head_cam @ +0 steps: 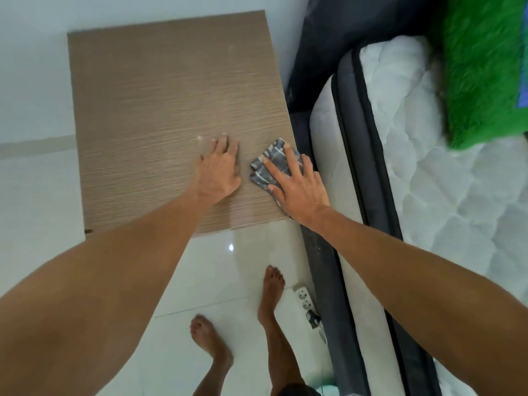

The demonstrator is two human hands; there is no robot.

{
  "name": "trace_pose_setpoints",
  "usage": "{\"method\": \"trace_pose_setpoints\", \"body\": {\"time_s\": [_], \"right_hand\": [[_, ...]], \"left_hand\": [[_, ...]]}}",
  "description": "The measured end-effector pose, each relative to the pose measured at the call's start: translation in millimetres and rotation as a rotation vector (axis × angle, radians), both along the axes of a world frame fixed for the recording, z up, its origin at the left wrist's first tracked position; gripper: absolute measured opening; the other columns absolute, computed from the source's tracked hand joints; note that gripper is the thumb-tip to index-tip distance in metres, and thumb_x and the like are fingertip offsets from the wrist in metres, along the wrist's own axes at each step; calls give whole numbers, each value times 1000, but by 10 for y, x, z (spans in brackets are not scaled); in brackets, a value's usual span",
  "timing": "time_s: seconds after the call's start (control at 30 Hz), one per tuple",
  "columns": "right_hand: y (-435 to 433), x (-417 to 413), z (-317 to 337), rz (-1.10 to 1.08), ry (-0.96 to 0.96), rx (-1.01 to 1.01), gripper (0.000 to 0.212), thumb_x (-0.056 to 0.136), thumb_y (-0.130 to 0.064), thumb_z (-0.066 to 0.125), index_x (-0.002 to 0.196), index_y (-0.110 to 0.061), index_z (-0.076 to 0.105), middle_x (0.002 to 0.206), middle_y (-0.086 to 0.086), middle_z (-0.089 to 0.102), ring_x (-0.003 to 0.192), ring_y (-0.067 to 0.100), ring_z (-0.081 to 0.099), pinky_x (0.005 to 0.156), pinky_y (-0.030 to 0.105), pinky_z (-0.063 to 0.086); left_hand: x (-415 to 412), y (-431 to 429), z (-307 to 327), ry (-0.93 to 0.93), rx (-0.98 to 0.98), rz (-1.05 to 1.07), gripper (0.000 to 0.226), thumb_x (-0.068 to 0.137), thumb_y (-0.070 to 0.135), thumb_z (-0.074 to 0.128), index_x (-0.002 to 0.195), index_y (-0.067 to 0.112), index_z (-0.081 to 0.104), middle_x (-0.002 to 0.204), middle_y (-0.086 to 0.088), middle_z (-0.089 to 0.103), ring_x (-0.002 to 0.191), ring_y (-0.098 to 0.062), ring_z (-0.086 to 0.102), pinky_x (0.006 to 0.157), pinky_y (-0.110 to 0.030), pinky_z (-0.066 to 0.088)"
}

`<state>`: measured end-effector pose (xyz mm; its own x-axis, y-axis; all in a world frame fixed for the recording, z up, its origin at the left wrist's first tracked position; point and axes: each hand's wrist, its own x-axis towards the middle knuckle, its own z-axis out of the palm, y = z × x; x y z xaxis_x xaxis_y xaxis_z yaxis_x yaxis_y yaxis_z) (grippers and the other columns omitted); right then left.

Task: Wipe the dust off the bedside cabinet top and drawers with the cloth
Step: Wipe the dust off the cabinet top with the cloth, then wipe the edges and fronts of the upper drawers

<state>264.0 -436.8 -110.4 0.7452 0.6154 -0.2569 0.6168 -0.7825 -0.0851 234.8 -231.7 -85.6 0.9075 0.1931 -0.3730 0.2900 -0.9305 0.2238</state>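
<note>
Wood-grain cabinet top, unlabelled; right hand fingers spread flat on cloth, left hand flat, empty

One bedside cabinet top fills the middle of the view, and on it lie two hands: one left hand pressed flat on the bare wood, and one right hand spread over the single grey checked cloth near the top's right edge. Below the cabinet, two bare feet show on the white tiled floor, a left foot and a right foot, with one white power strip beside the right one. To the right there is one mattress, carrying one green fuzzy blanket.
</note>
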Motion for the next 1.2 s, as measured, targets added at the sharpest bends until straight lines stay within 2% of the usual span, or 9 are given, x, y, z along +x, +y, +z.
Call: {"method": "trace_pose_setpoints", "body": {"time_s": [0.2, 0.33, 0.43, 0.5, 0.67, 0.77, 0.93, 1.07, 1.2], "right_hand": [[-222, -549, 79, -23, -75, -39, 63, 99, -45, 48, 154, -40, 17, 163, 9, 15, 120, 42, 41, 88, 52, 49], [-298, -853, 144, -40, -102, -46, 72, 90, -16, 64, 153, -32, 32, 158, 13, 29, 107, 43, 47, 83, 51, 53], [-258, -1127, 147, -51, -46, -78, 82, 86, 1, 60, 155, -27, 28, 160, 14, 24, 110, 44, 45, 87, 50, 52], [-235, -1329, 120, -15, -65, -74, 85, 78, 5, 65, 152, -25, 36, 158, 17, 27, 104, 43, 48, 83, 50, 55], [-264, -2010, -85, 61, 45, -81, 81, 77, 3, 65, 148, -28, 42, 157, 13, 31, 102, 37, 51, 84, 50, 56], [-169, -2340, -174, 20, 116, -49, 75, 85, -4, 61, 151, -31, 35, 159, 11, 25, 104, 33, 48, 89, 46, 54], [104, -2407, -354, 40, 100, 131, 66, 88, -13, 63, 148, -29, 40, 156, 12, 33, 98, 32, 52, 84, 46, 56], [421, -2360, -519, 92, 43, 329, 61, 85, -15, 65, 143, -22, 49, 150, 17, 43, 91, 33, 56, 78, 46, 57], [845, -2366, -590, 155, -5, 434, 61, 82, -15, 66, 141, -20, 51, 149, 18, 43, 94, 35, 55, 75, 48, 58]], "left_hand": [[-458, -53, 18, 15, -15, -46, 67, 89, 21, 55, 148, 14, 24, 160, -9, 15, 147, -32, 14, 112, -59, 25], [-807, -36, 9, -12, -12, -61, 62, 90, 20, 55, 146, 14, 30, 159, -8, 18, 146, -32, 18, 112, -56, 27], [-1114, 38, 5, -24, -10, -81, 61, 90, 19, 54, 146, 13, 30, 159, -8, 18, 145, -32, 18, 112, -54, 29], [-1325, 93, 14, -12, -8, -95, 62, 91, 17, 54, 147, 12, 28, 160, -8, 14, 146, -33, 16, 111, -55, 30], [-1822, 219, 38, -118, 7, -55, 56, 88, 12, 59, 140, 11, 38, 151, -10, 33, 138, -31, 33, 106, -50, 38], [-2123, 264, 25, -259, 20, 32, 45, 80, 4, 63, 124, 9, 52, 125, -11, 53, 112, -30, 54, 90, -42, 46], [-2564, 329, -82, -387, 94, 311, 24, 77, 1, 59, 99, 9, 55, 97, -11, 55, 88, -29, 54, 72, -37, 40], [-2831, 395, -377, -336, 65, 571, 16, 85, 4, 54, 102, 4, 53, 102, -15, 55, 93, -31, 53, 76, -39, 40], [-2985, 633, -699, -320, -33, 724, 31, 90, 5, 51, 121, 2, 48, 120, -17, 52, 110, -33, 53, 88, -44, 47]]}}
